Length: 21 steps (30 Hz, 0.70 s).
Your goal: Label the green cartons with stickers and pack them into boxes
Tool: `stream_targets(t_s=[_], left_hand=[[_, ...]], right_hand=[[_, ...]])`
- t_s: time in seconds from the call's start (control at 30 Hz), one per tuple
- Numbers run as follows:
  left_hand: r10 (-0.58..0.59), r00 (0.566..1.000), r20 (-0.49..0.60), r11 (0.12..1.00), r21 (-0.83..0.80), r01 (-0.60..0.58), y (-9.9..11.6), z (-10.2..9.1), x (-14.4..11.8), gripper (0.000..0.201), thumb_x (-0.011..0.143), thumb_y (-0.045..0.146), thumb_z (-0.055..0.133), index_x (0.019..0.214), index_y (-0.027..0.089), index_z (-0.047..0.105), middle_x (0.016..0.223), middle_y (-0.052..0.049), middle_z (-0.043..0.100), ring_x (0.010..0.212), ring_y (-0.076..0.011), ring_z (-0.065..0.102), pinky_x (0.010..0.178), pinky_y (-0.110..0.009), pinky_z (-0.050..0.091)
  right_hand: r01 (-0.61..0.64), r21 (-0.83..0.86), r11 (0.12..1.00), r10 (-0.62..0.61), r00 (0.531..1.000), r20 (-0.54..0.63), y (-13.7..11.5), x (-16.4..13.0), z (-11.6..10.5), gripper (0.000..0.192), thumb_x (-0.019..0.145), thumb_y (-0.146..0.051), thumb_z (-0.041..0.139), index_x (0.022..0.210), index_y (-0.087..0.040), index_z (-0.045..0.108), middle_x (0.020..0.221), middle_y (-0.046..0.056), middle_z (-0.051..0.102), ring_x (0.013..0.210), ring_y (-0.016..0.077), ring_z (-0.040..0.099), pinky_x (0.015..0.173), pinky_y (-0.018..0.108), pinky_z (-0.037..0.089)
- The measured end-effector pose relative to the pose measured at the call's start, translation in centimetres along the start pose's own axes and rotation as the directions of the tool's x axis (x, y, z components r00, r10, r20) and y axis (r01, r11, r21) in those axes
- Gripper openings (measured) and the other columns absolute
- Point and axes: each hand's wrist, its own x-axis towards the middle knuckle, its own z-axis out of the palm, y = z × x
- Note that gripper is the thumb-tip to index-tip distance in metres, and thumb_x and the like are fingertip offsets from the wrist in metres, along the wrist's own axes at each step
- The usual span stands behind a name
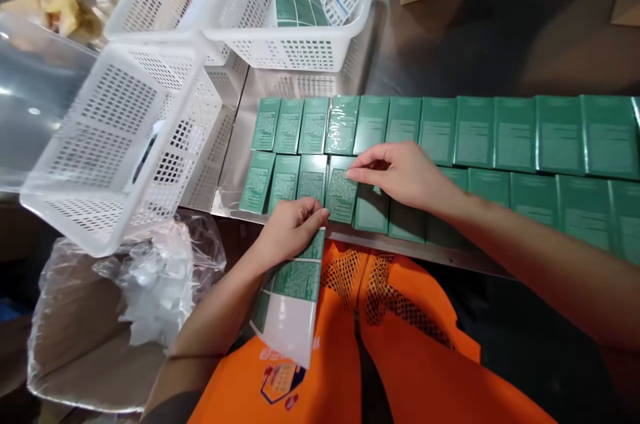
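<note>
Green printed label (341, 192) under right hand (400, 174), glossy, flat

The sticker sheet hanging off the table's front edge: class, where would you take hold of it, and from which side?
Grip the sticker sheet at its top end, where the left hand pinches it at the table edge. Come from the near side, below the edge: the sheet hangs limp over the orange vest, its lower part peeled to white backing, so only the top gives control.
</note>
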Motion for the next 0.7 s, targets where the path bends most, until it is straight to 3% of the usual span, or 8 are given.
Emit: stream_targets(t_s=[0.2, 0.7], left_hand=[[-0.06, 0.998, -0.006, 0.988, 0.144, 0.06, 0.8, 0.5, 0.5, 0.034, 0.091, 0.036, 0.051, 0.062, 0.021, 0.048, 0.054, 0.004, 0.045, 0.055, -0.0128, 0.041, 0.059, -0.028, 0.029], [-0.145, 0.989, 0.037, 0.959, 0.252, 0.131, 1.8, 0.5, 1.2, 0.032, 0.089, 0.03, 0.053, 0.059, 0.022, 0.045, 0.053, 0.003, 0.046, 0.055, -0.0144, 0.043, 0.06, -0.029, 0.028]], right_hand=[[0.066, -0.235, 0.97, -0.08, 0.995, -0.053, 0.5, -0.1, 0.7, 0.009, 0.083, -0.029, 0.074, 0.078, -0.022, 0.079, 0.081, 0.002, 0.072, 0.071, 0.0159, 0.062, 0.067, 0.031, 0.043], [0.08, -0.359, 0.93, -0.078, 0.997, 0.022, 0.8, 0.5, 1.0, 0.013, 0.087, -0.028, 0.07, 0.077, -0.021, 0.075, 0.08, 0.002, 0.068, 0.071, 0.0165, 0.058, 0.066, 0.032, 0.038]])
